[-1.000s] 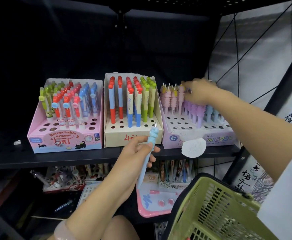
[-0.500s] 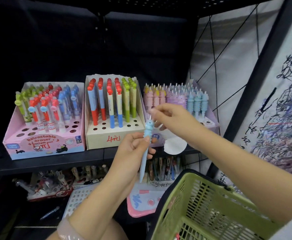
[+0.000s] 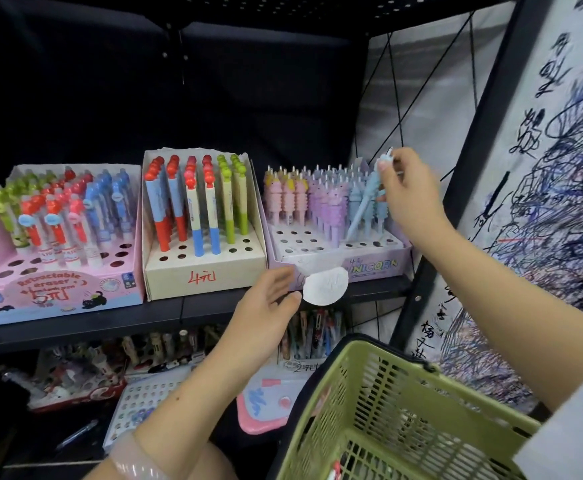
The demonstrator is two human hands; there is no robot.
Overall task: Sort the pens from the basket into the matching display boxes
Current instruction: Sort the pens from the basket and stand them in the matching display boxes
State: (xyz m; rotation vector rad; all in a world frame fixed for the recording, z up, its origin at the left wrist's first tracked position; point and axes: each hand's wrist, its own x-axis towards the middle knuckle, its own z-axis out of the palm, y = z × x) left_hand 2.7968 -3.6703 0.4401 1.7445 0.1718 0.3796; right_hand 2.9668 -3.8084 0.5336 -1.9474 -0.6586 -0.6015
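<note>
Pale blue, the pen (image 3: pixel 362 207) stood tilted in the unicorn box (image 3: pixel 373 266), its tip down among the holes at the box's right side and its unicorn top leaning up to the right. The right hand (image 3: pixel 409 195) pinched that top between thumb and fingertips, the other fingers curled loosely behind. Around the pen stood rows of like pens, pink at the left, purple in the middle, blue at the right, with bare holes in the front rows.

The left hand (image 3: pixel 265 306) held nothing; its fingers lay relaxed and slightly bent in front of the shelf (image 3: pixel 75 327) edge, just beside a white round tag (image 3: pixel 324 284) hanging off the unicorn box's front. A pale bracelet (image 3: pixel 134 459) sat on that wrist.

Left of the unicorn box, touching it, stood a beige box (image 3: pixel 203 271) of red, blue and green pens marked in red on its front. Further left stood a pink eraser box (image 3: pixel 58 292) with green, red and blue sticks.

At lower right was the green basket (image 3: pixel 404 410), its mesh wall near the right forearm; what lay inside was too little seen to name. Under the shelf, more pens and boxes showed dimly. A scribbled sheet (image 3: pixel 560 202) hung at the right.
</note>
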